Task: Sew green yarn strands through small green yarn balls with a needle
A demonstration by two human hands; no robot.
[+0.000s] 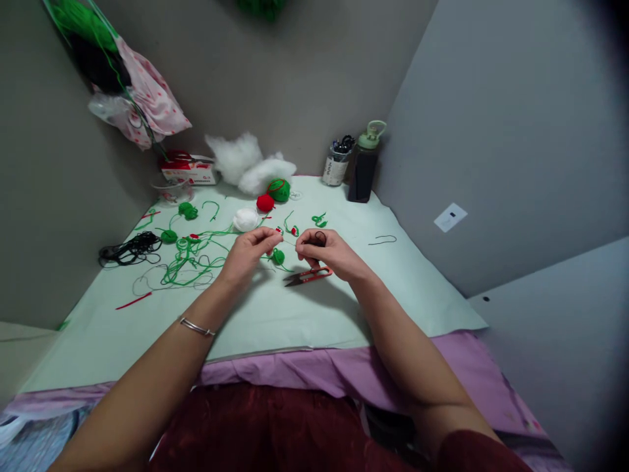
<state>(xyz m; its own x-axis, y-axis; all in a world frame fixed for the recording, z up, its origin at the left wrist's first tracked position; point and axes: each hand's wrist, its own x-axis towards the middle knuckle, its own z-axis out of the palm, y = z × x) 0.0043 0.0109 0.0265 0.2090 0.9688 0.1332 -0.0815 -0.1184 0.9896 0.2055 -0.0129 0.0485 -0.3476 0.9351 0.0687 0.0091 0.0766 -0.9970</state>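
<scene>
My left hand [253,249] has thumb and forefinger pinched on one end of a thin pale strand [289,242]. Across a small gap, the fingers of my right hand [330,253] close on its other end; whether it is thread or a needle is too small to tell. A dark loop [320,236] shows at my right fingers. Under that hand are orange-handled thread snips [308,276], blades pointing left. Small red, white and green crochet pieces [295,231] lie just behind the hands. A green yarn bundle [278,256] sits between them.
Tangled green yarn [189,265] and black cord [132,249] spread at left. White [245,219], red [265,203] and green [279,190] balls stand behind, near fluffy stuffing [268,174]. A bottle [363,167] and pen jar [337,164] are at the back right. Walls enclose the table.
</scene>
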